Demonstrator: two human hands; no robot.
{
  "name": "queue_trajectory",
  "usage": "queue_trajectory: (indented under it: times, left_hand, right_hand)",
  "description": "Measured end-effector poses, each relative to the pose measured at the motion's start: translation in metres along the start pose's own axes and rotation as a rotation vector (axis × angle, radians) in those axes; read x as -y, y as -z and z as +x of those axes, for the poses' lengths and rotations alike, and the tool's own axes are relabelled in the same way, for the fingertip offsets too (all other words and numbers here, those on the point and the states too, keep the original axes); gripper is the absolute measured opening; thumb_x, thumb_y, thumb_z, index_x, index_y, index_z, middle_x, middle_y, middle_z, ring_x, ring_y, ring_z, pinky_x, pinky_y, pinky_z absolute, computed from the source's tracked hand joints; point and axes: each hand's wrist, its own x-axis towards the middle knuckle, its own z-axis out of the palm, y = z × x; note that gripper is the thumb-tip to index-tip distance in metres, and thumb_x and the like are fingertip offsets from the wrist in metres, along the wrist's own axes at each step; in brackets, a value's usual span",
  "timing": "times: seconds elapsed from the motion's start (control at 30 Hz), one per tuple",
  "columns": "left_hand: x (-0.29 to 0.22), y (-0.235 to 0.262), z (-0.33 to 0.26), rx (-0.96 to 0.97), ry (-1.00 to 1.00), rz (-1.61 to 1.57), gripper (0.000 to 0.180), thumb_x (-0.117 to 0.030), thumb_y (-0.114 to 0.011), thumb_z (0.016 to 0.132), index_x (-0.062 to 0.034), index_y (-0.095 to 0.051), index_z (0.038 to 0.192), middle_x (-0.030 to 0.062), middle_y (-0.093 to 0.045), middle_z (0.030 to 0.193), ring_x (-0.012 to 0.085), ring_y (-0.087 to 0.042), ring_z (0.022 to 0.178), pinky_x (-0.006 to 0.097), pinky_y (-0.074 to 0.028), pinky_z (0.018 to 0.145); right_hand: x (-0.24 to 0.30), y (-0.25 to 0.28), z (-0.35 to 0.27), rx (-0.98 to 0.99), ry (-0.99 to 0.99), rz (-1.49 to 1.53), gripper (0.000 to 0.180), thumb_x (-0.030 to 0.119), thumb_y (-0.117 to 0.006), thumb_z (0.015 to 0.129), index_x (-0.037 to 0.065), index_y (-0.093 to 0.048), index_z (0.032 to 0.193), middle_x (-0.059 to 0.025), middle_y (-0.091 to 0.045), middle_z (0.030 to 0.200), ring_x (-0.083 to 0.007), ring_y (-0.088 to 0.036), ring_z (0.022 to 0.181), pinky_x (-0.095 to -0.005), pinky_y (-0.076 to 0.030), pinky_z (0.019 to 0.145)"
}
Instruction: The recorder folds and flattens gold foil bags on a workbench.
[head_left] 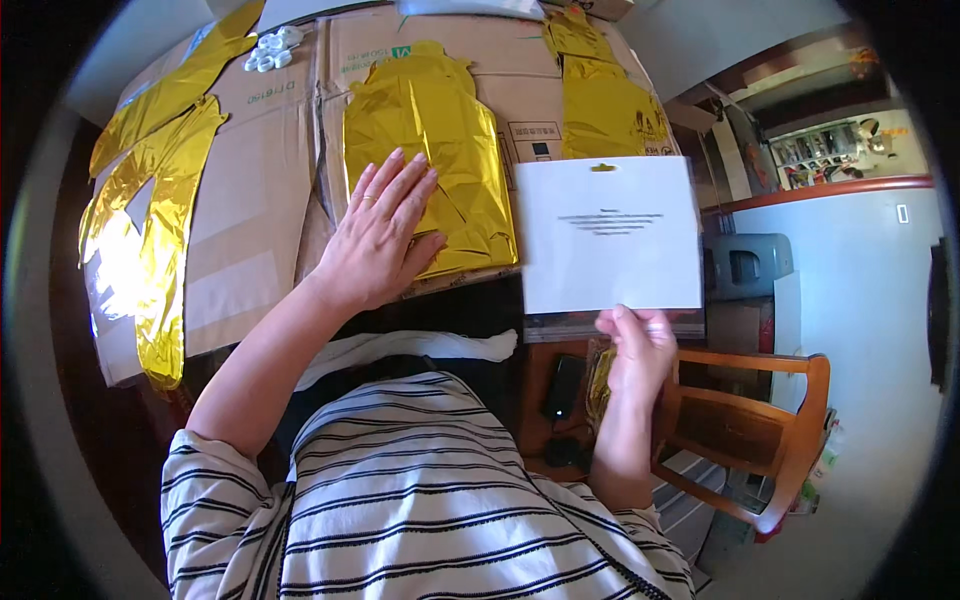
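- Left hand [385,235] pressed flat, fingers spread and pointing toward 12 o'clock, palm down on the lower left part of a gold foil balloon [432,150]; not gripping, just resting on the foil.
- Gold foil balloon lying deflated and flat at the centre of the flattened cardboard [265,190] that covers the worktop.
- Right hand [640,350] at 4 o'clock from the left hand, well apart from it, fingers and thumb pinched on the bottom edge of a white card in a clear sleeve [608,235].
- White card held upright, facing the camera, just beside the balloon's right edge at 3 o'clock; small gold hanging slot at its top, blurred dark lines near its middle.
- Second gold foil piece [600,100] at 12 o'clock from the card, partly hidden behind it.
- More gold foil shapes [150,200] at 9 o'clock along the cardboard's left side.
- Small white plastic bits [272,48] at 11 o'clock near the cardboard's far edge.
- Wooden chair [750,430] at 4 o'clock, below the right hand.
- Striped shirt [420,500] at 6 o'clock.
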Motion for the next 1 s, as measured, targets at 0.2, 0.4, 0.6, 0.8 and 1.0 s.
queue_trajectory:
  times: [0.2, 0.4, 0.6, 0.8, 1.0]
  left_hand:
    - [0.002, -0.004, 0.0, -0.008, -0.001, -0.006, 0.065, -0.037, -0.059, 0.098, 0.0009, -0.042, 0.148, 0.021, -0.04, 0.155, 0.0385, -0.028, 0.149, 0.051, -0.018, 0.124]
    - [0.001, -0.003, -0.003, -0.009, 0.013, -0.011, 0.064, -0.038, -0.057, 0.099, 0.0006, -0.043, 0.148, 0.0202, -0.04, 0.155, 0.0371, -0.027, 0.15, 0.05, -0.017, 0.124]
    - [0.002, -0.004, -0.003, -0.026, 0.0, -0.015, 0.065, -0.037, -0.059, 0.097, 0.0008, -0.043, 0.148, 0.0208, -0.041, 0.154, 0.0376, -0.028, 0.15, 0.051, -0.019, 0.123]
    - [0.005, -0.006, -0.003, -0.045, -0.02, -0.043, 0.066, -0.037, -0.06, 0.097, 0.0009, -0.043, 0.148, 0.0207, -0.041, 0.154, 0.0383, -0.03, 0.149, 0.052, -0.019, 0.123]
    - [0.005, -0.007, -0.001, -0.017, -0.043, -0.024, 0.067, -0.033, -0.062, 0.097, -0.0003, -0.04, 0.15, 0.0208, -0.04, 0.155, 0.0399, -0.029, 0.149, 0.052, -0.018, 0.123]
  right_hand:
    - [-0.017, -0.043, -0.031, 0.125, -0.157, 0.21, 0.01, -0.001, -0.067, 0.091, 0.001, -0.063, 0.1, -0.0113, -0.071, 0.086, -0.0203, -0.071, 0.073, -0.0336, -0.061, 0.071]
    - [-0.018, -0.033, -0.023, 0.037, -0.106, 0.188, 0.007, -0.001, -0.068, 0.091, 0.0, -0.064, 0.096, -0.0118, -0.07, 0.086, -0.0193, -0.07, 0.072, -0.0347, -0.063, 0.07]
    - [-0.026, -0.061, -0.044, 0.248, -0.266, 0.225, 0.009, 0.0, -0.069, 0.089, -0.001, -0.064, 0.097, -0.0147, -0.071, 0.089, -0.0211, -0.071, 0.073, -0.0338, -0.061, 0.07]
    - [-0.045, -0.098, -0.053, 0.359, -0.368, 0.331, 0.012, 0.001, -0.069, 0.091, 0.0, -0.064, 0.102, -0.015, -0.072, 0.092, -0.0229, -0.072, 0.079, -0.0362, -0.062, 0.076]
    - [-0.05, -0.114, -0.063, 0.334, -0.4, 0.395, 0.013, 0.002, -0.069, 0.092, 0.0, -0.063, 0.103, -0.0138, -0.071, 0.095, -0.0226, -0.072, 0.083, -0.0361, -0.062, 0.079]
